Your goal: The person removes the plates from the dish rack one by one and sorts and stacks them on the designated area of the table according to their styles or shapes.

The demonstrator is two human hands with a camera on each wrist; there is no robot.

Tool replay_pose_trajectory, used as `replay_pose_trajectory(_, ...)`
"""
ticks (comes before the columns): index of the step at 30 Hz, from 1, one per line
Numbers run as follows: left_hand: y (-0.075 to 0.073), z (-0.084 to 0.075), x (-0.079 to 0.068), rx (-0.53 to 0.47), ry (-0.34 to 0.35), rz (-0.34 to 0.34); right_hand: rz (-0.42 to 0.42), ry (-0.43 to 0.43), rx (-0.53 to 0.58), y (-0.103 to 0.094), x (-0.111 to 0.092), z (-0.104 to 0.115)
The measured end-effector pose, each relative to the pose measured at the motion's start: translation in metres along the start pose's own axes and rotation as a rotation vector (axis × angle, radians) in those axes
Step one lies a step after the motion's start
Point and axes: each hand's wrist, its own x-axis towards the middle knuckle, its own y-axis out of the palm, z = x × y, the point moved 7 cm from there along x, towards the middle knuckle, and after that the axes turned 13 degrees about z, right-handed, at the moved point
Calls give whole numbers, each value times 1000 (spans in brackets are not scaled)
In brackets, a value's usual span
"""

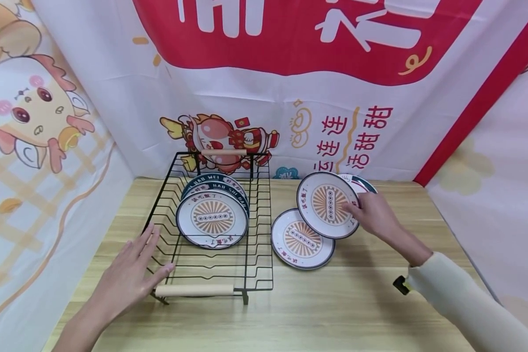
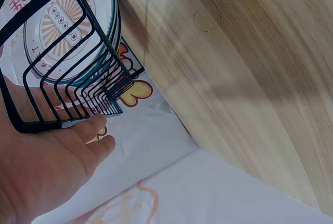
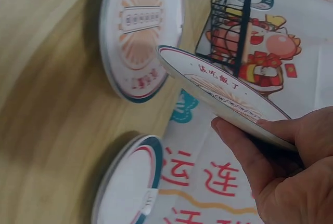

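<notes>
Plate handling about a wire dish rack (image 1: 194, 290), the landmark for all positions. To the rack's right, the right hand (image 1: 375, 215) pinches the edge of a raised plate (image 1: 325, 201), its thumb on the printed face and its fingers beneath. Nearer the rack on the same side, a second plate (image 1: 300, 240) lies face up on the table (image 1: 317, 313); farther to the rack's right, a green-banded plate (image 1: 360, 183) is partly hidden. At the rack's left edge rests the left hand (image 1: 129, 274), fingers extended, thumb apart. Inside the rack, patterned plates (image 1: 212, 220) stand tilted, one behind another.
</notes>
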Motion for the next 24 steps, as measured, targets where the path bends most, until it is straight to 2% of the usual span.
replay_pose_trajectory(3, 0, 0, 0, 0, 1, -2, -18, -21, -14, 5, -2, -8)
replay_pose_trajectory(7, 1, 1, 0, -2, 2, -7, -14, 1, -4, 10, -3, -18)
replay_pose_trajectory(14, 1, 2, 1, -3, 1, -6, 65, 126, 10, 19, -3, -37)
replay_pose_trajectory(19, 1, 2, 1, -5, 0, -6, 133, 229, 72, 28, -4, -54)
replay_pose_trajectory(24, 2, 2, 1, -1, 4, -12, 152, 292, 124, 39, -7, -67)
